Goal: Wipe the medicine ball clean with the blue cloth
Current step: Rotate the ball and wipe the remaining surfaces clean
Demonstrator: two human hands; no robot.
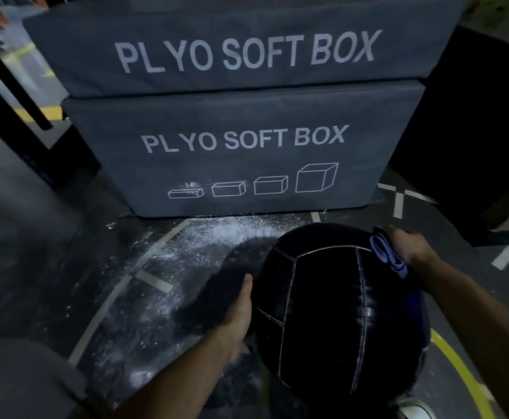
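Medicine ball [335,306]: round, dark leather-like panels, pale stitched seams; sitting low between both hands, near the dusty floor [162,267].
Blue cloth [387,255]: bunched, pressing on upper right of ball.
Right hand [409,246]: fingers clamping cloth.
Left hand [241,313]: fingers together, bracing ball's left side.
Plyo boxes [247,146]: grey fabric, stacked behind.

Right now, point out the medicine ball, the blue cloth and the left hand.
medicine ball [332,309]: head view, front leather panel between seams.
blue cloth [387,255]: head view, folded edge against the ball's upper right.
left hand [239,313]: head view, back of hand.
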